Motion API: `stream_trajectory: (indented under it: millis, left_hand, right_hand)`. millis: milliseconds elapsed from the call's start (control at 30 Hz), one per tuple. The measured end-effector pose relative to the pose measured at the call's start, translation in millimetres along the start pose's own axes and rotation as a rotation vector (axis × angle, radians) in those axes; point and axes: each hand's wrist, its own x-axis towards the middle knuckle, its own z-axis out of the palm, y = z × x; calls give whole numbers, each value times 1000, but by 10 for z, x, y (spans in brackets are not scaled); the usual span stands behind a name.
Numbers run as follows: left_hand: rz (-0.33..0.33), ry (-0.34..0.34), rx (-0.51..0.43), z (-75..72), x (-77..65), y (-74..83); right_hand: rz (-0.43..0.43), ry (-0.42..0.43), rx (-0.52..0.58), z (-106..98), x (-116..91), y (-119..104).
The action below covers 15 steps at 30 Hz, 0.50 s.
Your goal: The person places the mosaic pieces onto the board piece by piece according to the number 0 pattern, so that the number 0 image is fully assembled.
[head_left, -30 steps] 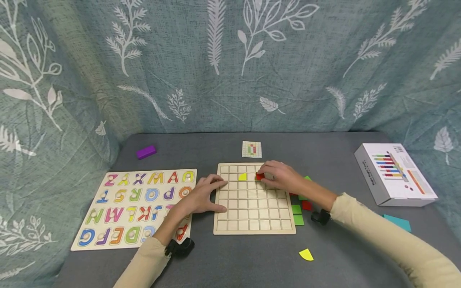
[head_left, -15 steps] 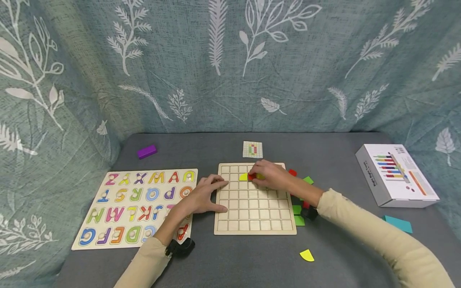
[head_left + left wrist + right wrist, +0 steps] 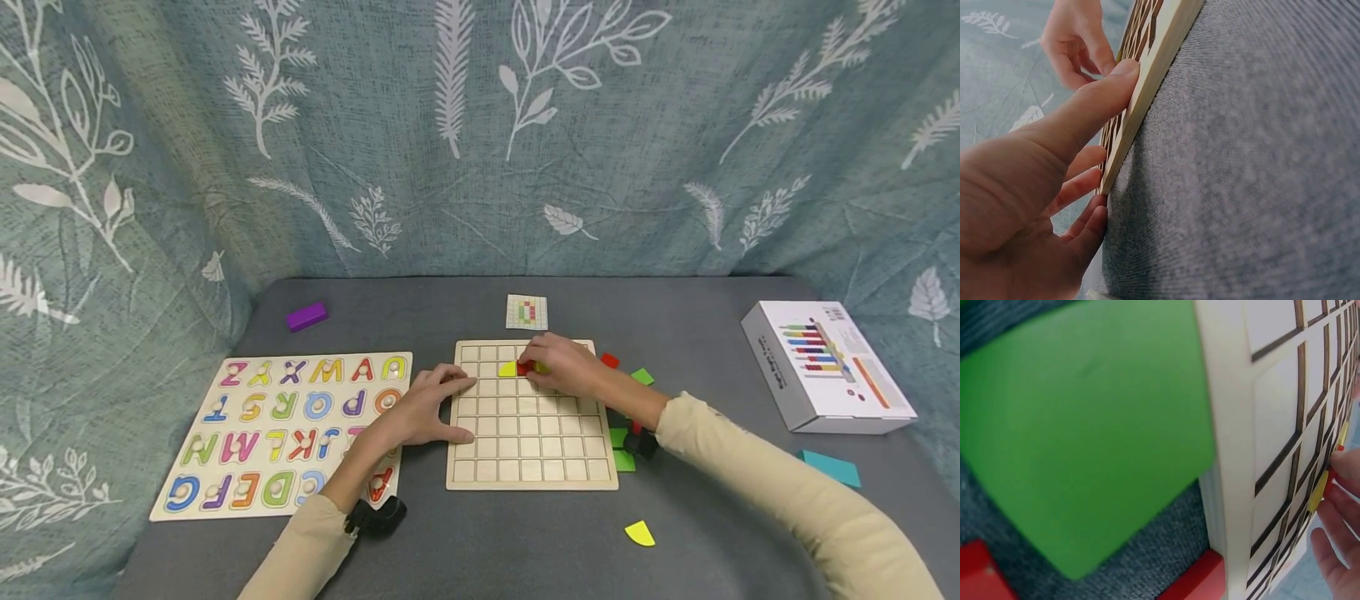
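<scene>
A square wooden grid board lies flat on the dark cloth. My left hand rests along its left edge, thumb and fingers spread; in the left wrist view the thumb lies on the board's edge. Over an upper row, my right hand pinches a small red square tile. A yellow quarter-round tile lies just left of the red one. Another yellow piece shows by the right fingertips in the right wrist view. Whether the red tile is fully seated is hidden by the fingers.
Loose green tiles and red tiles lie along the board's right side. A yellow quarter-round lies nearer. Around are a letter puzzle board, pattern card, white box, purple block and teal block.
My right hand has moved a little left with the red tile, bringing it beside the yellow quarter-round, and has since stayed almost still. The left hand keeps its place on the board edge.
</scene>
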Motion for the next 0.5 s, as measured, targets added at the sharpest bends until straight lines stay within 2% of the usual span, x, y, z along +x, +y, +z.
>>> stream_trajectory:
  millis: [133,367,433,500]
  left_hand:
    - [1,2,5,3,-3,-5]
    - [10,3,12,15,7,-14]
    - [16,6,14,16,7,-17]
    - [29,12,16,20,6,-21]
  right_hand:
    - [-17,0,-7,7,8,2]
    - [-103,38,-76,14,-23,-15]
    - [-110,39,-89,12,-44,-11]
    - [-80,27,-75,-32,-89,-7]
